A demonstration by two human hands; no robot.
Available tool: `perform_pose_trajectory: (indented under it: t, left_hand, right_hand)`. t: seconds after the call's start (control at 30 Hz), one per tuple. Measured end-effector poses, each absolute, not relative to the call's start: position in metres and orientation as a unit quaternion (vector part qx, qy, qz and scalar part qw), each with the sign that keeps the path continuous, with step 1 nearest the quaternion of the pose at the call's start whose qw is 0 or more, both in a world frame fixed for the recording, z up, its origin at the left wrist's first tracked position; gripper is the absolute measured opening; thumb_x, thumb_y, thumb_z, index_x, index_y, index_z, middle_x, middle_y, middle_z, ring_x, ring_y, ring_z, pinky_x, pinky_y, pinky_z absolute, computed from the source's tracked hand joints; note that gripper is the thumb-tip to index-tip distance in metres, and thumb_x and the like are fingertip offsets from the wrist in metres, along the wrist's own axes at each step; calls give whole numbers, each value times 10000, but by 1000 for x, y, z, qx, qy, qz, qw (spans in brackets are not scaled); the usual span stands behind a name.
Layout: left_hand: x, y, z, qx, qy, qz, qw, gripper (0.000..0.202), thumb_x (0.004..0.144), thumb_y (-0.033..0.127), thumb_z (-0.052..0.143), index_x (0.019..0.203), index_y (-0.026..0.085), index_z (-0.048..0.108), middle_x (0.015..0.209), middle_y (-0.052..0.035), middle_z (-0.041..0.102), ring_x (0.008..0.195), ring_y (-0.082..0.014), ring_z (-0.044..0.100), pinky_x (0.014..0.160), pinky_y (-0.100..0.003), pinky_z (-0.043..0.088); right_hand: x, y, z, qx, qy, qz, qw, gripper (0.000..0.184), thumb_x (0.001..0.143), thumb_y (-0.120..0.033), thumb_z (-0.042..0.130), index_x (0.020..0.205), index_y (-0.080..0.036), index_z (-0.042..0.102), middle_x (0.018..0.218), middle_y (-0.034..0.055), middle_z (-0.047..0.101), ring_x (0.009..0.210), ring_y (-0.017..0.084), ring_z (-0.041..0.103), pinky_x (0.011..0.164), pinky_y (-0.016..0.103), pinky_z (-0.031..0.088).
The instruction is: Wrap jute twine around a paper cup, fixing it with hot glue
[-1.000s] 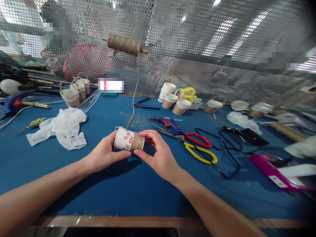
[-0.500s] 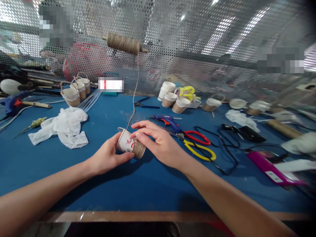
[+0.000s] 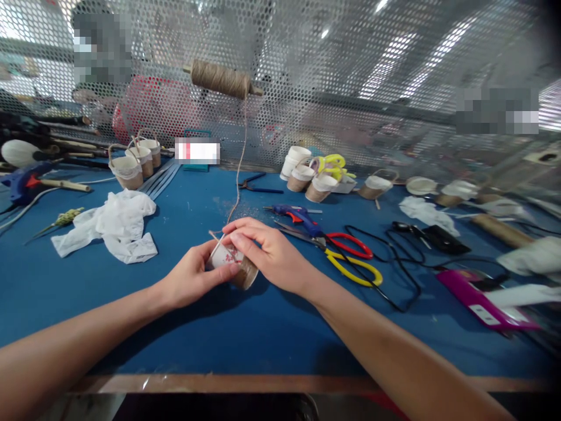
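Note:
A small white paper cup [image 3: 222, 257] with a red printed pattern lies tilted in my hands, low over the blue table. Brown twine [image 3: 249, 275] is wound around its lower part. My left hand [image 3: 197, 269] is closed around the rim end, thumb along the near side. Over the top and far side curls my right hand [image 3: 267, 251], its thumb and fingers closed on the cup and covering part of the print. A strand of twine [image 3: 239, 169] runs from the spool [image 3: 219, 79] down to my right fingertips. A thin loop sticks out at the rim.
Scissors with red and yellow handles [image 3: 355, 266] and a blue glue gun [image 3: 298, 215] lie right of my hands. Pliers [image 3: 258, 186] and twine-wrapped cups [image 3: 322, 187] stand behind. White cloth [image 3: 118, 225] lies left. A purple power strip [image 3: 486, 301] with black cables is at right.
My right hand has moved left and closed down over the cup, where its fingers were lifted and spread before. The cup has turned a little, and less of its print shows.

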State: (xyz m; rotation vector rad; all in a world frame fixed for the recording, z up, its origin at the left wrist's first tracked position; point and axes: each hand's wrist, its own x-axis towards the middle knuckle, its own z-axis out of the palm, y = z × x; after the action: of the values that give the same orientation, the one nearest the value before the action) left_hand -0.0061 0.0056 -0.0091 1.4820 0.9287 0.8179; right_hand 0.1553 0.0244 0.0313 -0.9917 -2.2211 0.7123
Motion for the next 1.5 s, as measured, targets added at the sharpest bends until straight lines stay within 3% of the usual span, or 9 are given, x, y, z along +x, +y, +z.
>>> perform_pose_trajectory:
  t: [0.23, 0.43, 0.57, 0.73, 0.93, 1.07, 1.17, 1.27, 1.5]
  left_hand:
    - [-4, 8, -14, 569, 428, 383, 589, 292, 731, 412, 542, 733, 122, 577, 679, -8, 575, 633, -128, 474, 630, -247, 374]
    - [-4, 7, -8, 533, 455, 371, 610, 297, 724, 410, 563, 797, 128, 621, 761, -30, 655, 704, -152, 540, 680, -246, 416]
    - [-6, 8, -8, 565, 458, 370, 578, 305, 741, 412, 546, 824, 132, 634, 787, -36, 674, 718, -163, 569, 698, -251, 430]
    - [-7, 9, -10, 597, 464, 361, 545, 339, 750, 432, 528, 850, 128, 639, 807, -49, 680, 734, -179, 583, 695, -263, 443]
    - [-8, 10, -9, 597, 464, 371, 540, 336, 762, 423, 525, 854, 118, 635, 806, -48, 672, 737, -176, 567, 705, -266, 433]
    - [-8, 11, -11, 592, 464, 373, 543, 340, 764, 427, 531, 852, 117, 639, 814, -49, 677, 731, -172, 573, 700, -261, 432]
    - [-8, 12, -11, 597, 468, 365, 540, 341, 765, 432, 531, 831, 117, 641, 801, -47, 678, 716, -165, 574, 685, -251, 430]
    - [-8, 13, -10, 606, 481, 354, 525, 353, 768, 441, 524, 816, 111, 639, 765, -43, 670, 680, -158, 565, 644, -243, 421]
    - [-6, 15, -7, 629, 487, 344, 499, 358, 780, 434, 494, 805, 104, 630, 735, -45, 649, 648, -156, 544, 613, -249, 414]
  right_hand:
    - [148, 21, 29, -378, -853, 230, 276, 223, 872, -203, 424, 863, -155, 641, 1016, 66, 609, 954, 115, 565, 858, 260, 440]
    - [205, 55, 42, -604, -744, 101, 268, 245, 879, -277, 419, 972, -120, 582, 1001, 92, 608, 918, 176, 564, 840, 327, 426]
    - [257, 88, 31, -739, -651, 87, 154, 213, 846, -283, 506, 993, -144, 573, 1025, 61, 586, 907, 189, 564, 796, 395, 451]
    - [276, 111, 5, -769, -617, 154, 71, 283, 848, -298, 508, 1092, -157, 528, 1093, 68, 551, 914, 191, 563, 757, 384, 477]
    - [264, 101, 12, -758, -599, 197, 165, 291, 839, -282, 522, 1096, -145, 517, 1091, 73, 549, 915, 192, 561, 757, 388, 475]
    - [253, 70, 37, -692, -613, 282, 254, 269, 814, -221, 518, 1062, -122, 485, 952, 82, 615, 797, 149, 601, 706, 288, 493]
    - [243, 44, 52, -632, -628, 372, 260, 185, 784, -285, 543, 878, -126, 538, 750, 64, 647, 632, 141, 616, 602, 261, 502]
    - [232, 22, 57, -562, -653, 426, 278, 219, 742, -321, 595, 849, -135, 554, 743, 54, 656, 597, 129, 614, 556, 234, 493]
    - [229, -5, 55, -539, -706, 392, 239, 187, 786, -346, 530, 802, -163, 563, 429, -65, 488, 387, 87, 470, 437, 217, 431]
